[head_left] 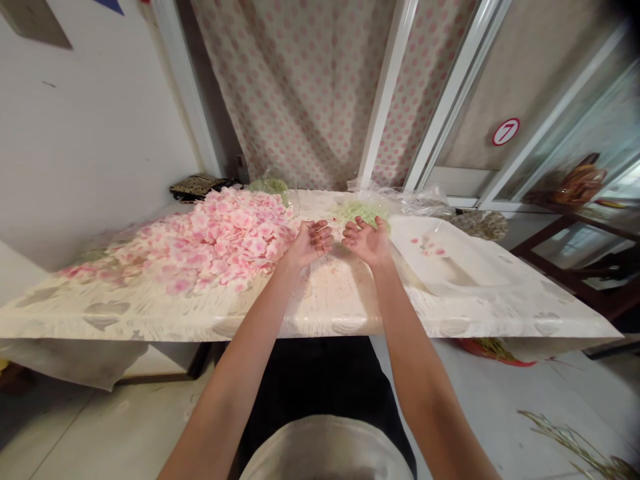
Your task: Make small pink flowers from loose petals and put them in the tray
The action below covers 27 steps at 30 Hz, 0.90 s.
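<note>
A large heap of pink-and-white artificial flower petals [220, 240] covers the left half of the cream patterned table cover [340, 313]. My left hand [313, 243] is raised palm up at the heap's right edge, fingers curled, with nothing clearly held. My right hand [367, 241] is also palm up, just beside my left hand. It sits in front of a tuft of pale green shredded fibre [363, 213] and holds nothing visible. A few loose petals [427, 247] lie to the right, and specks are scattered below my hands.
Clear plastic sheeting [400, 199] lies along the far table edge, and a green bundle in plastic [270, 185] stands behind the heap. A dark bag [200, 187] is at the back left. Dry stalks [575, 443] lie on the floor, and a red container [493, 352] sits under the table's right edge.
</note>
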Available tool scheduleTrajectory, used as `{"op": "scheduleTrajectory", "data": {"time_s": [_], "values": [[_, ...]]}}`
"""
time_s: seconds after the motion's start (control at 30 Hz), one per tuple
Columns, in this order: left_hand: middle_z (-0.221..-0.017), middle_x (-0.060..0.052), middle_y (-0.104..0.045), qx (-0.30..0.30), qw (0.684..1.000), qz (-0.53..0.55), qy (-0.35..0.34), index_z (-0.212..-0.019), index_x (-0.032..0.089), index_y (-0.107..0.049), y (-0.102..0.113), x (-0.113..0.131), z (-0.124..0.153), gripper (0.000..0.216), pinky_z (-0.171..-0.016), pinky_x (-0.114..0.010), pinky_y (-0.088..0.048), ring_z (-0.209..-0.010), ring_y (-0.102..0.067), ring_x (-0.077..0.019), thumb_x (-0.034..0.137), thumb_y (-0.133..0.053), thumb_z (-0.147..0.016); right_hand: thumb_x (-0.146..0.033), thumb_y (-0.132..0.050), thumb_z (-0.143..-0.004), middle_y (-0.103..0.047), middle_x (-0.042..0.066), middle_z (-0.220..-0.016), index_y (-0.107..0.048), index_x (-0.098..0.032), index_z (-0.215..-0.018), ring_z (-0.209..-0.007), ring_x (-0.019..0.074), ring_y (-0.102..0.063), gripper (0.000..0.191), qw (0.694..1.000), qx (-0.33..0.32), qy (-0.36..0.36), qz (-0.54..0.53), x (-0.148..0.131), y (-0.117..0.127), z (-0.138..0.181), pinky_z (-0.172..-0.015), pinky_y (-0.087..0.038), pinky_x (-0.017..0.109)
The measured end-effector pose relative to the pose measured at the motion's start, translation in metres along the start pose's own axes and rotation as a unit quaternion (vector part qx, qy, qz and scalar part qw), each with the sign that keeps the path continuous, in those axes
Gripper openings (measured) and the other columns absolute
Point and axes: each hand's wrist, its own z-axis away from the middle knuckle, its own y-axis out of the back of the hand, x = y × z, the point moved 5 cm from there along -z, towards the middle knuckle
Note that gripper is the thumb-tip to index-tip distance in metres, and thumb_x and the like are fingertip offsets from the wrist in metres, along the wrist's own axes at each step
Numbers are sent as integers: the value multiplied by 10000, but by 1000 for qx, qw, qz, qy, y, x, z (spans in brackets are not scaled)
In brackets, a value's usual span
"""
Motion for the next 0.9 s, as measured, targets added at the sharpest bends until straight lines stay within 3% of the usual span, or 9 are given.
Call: {"op": "scheduleTrajectory", "data": {"time_s": [0.2,0.4,0.57,0.67,0.77,0.83,0.9], "values": [[-639,35,-512,6,999,-41,-17,-839,109,-552,5,1,-2,266,-428,-170,-398,-464,-445,-43,356,-478,-900,-546,-374,-825,-486,-21,-648,-490,-211,-711,-543,116,-444,372,999,-6,-7,32,0,1,-1,-516,-410,257],[-606,47,-477,5,991,-126,-44,-810,112,-541,3,0,1,285,-415,-169,-370,-439,-405,-39,371,-468,-902,-574,-357,-811,-499,-15,-655,-493,-210,-704,-556,118,-464,403,996,-7,4,93,3,2,-2,-532,-431,264],[-598,48,-455,-4,961,-262,-85,-767,122,-525,-14,19,-1,330,-452,-188,-373,-460,-403,-51,416,-450,-896,-666,-309,-782,-581,-3,-1011,-526,-293,-943,-866,147,-566,461,974,-18,44,220,-20,-14,-10,-713,-487,328],[-594,30,-484,-11,914,-396,-88,-701,129,-539,-17,38,-3,273,-480,-207,-375,-493,-447,-77,360,-511,-844,-514,-482,-787,-567,-20,-1115,-531,-344,-1031,-920,147,-576,302,934,-28,29,355,-38,-16,-16,-739,-485,330],[-589,10,-530,-3,832,-543,-110,-636,147,-585,-7,52,0,131,-501,-202,-331,-528,-464,-96,231,-599,-736,-191,-638,-676,-637,10,-837,-642,-226,-872,-695,141,-587,199,858,-40,-20,512,-40,-5,-21,-622,-453,269],[-604,9,-553,6,767,-628,-130,-628,167,-613,1,56,5,80,-534,-208,-316,-570,-473,-113,187,-608,-706,-65,-607,-627,-611,0,-661,-655,-173,-703,-593,126,-549,140,797,-44,-35,602,-33,2,-25,-578,-413,247],[-595,15,-564,10,705,-694,-142,-644,191,-623,9,55,9,86,-555,-224,-308,-573,-474,-129,180,-583,-719,-20,-551,-637,-598,-8,-627,-640,-166,-644,-592,123,-536,171,737,-48,-33,673,-22,5,-28,-581,-393,239]]}}
